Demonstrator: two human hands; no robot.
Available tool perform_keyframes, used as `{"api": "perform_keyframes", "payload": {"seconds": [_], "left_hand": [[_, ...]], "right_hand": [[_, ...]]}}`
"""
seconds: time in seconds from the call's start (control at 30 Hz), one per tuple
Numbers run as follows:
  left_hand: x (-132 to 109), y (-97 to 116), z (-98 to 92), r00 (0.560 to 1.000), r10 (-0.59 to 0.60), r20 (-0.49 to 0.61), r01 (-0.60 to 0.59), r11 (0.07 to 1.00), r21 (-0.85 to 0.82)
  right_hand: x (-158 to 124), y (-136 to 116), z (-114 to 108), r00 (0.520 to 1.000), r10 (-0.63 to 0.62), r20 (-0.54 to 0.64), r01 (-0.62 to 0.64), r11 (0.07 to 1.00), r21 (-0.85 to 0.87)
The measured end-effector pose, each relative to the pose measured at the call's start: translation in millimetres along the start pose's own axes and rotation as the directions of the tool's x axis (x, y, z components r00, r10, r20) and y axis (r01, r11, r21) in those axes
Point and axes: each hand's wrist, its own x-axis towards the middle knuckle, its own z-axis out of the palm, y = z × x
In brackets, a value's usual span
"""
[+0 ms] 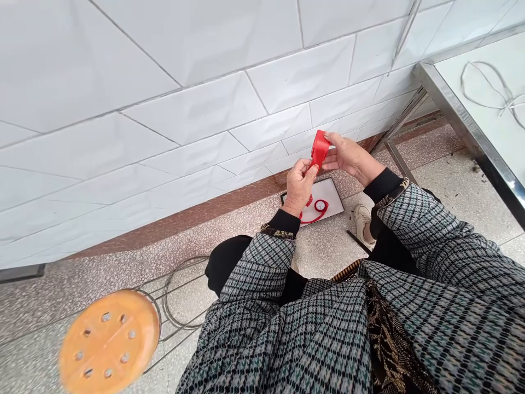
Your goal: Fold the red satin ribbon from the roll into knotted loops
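Observation:
Both of my hands hold up a glossy red roll of tape (320, 145) in front of the tiled wall. My left hand (301, 183) pinches its lower end between thumb and fingers. My right hand (346, 156) has its thumb on the upper edge and its fingers behind the near side. Below them, a white board (334, 191) with a dark edge lies on the floor. On it is a curved red strip (314, 220) with a round white piece (320, 205) at one end. My left hand and wrist partly hide the board and strip.
An orange round stool (109, 342) with a wire frame lies tipped at the lower left. At the right stands a metal-framed table (471, 115) bearing a coil of pale cable (498, 90). A dark thin strip (357, 241) lies by my shoe (363, 221).

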Motion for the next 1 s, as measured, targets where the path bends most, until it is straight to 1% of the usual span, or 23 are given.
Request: {"api": "perform_keyframes", "payload": {"seconds": [0.1,0.17,0.2,0.27,0.33,0.43,0.53,0.6,0.67,0.77,0.87,0.93,1.0], "left_hand": [[1,-1,0.2,0.998,0.038,-0.048,-0.034,0.996,0.084],[1,-1,0.7,0.993,0.067,-0.095,-0.057,0.993,0.102],[2,-1,1.0,0.992,0.064,-0.11,-0.054,0.994,0.092],[2,-2,1.4,0.994,0.023,-0.111,-0.018,0.999,0.051],[3,-2,0.7,0.997,-0.026,-0.068,0.027,1.0,0.014],[5,1,-3.4,0.997,-0.066,0.029,0.067,0.997,-0.027],[6,9,-9.5,0.984,-0.11,0.14,0.12,0.99,-0.068],[6,15,-12.9,0.971,-0.14,0.195,0.158,0.984,-0.078],[6,19,-14.8,0.96,-0.17,0.224,0.192,0.978,-0.08],[7,19,-15.4,0.955,-0.182,0.234,0.207,0.974,-0.086],[7,12,-15.4,0.964,-0.158,0.216,0.184,0.977,-0.107],[7,7,-15.4,0.971,-0.145,0.19,0.173,0.975,-0.138],[7,4,-15.0,0.975,-0.135,0.175,0.167,0.969,-0.18]], "right_hand": [[2,2,-1,0.998,0.05,0.037,-0.05,0.999,0.007],[1,1,-1,0.996,0.079,0.042,-0.08,0.997,0.008],[1,1,-1,0.994,0.099,0.049,-0.099,0.995,0.005],[0,-1,-1,0.985,0.151,0.08,-0.151,0.988,-0.014],[-1,-3,-1,0.973,0.195,0.123,-0.191,0.981,-0.043],[-3,-6,-4,0.96,0.224,0.17,-0.211,0.973,-0.09],[-6,-8,-7,0.947,0.248,0.207,-0.221,0.965,-0.144],[-8,-8,-10,0.941,0.242,0.238,-0.206,0.964,-0.167],[-8,-7,-11,0.936,0.225,0.272,-0.18,0.967,-0.18],[-9,-7,-12,0.926,0.223,0.303,-0.164,0.964,-0.209],[-13,-9,-11,0.928,0.213,0.307,-0.14,0.96,-0.242],[-17,-11,-10,0.941,0.15,0.304,-0.073,0.965,-0.25],[-22,-12,-9,0.948,0.026,0.318,0.053,0.97,-0.237]]}}
